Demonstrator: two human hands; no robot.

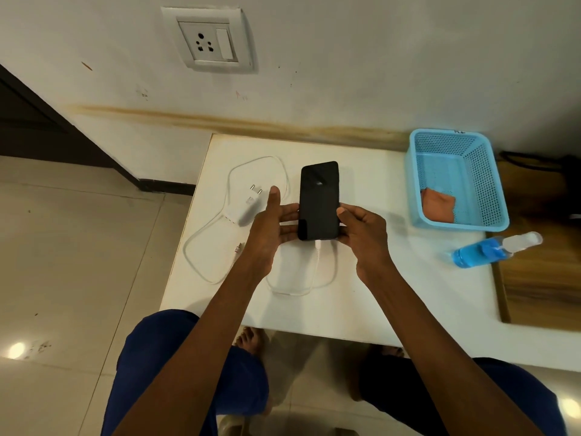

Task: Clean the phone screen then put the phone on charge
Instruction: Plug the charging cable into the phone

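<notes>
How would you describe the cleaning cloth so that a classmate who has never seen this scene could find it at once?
Start at the white table against the wall and look to its far right corner, where a blue mesh basket stands. The cloth lies folded inside, at its near left. It is the only orange thing there.

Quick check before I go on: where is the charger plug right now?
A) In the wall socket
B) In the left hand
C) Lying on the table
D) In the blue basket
C: the charger plug lies on the table with its pins bare, just beyond the left hand; the wall socket is empty.
</notes>
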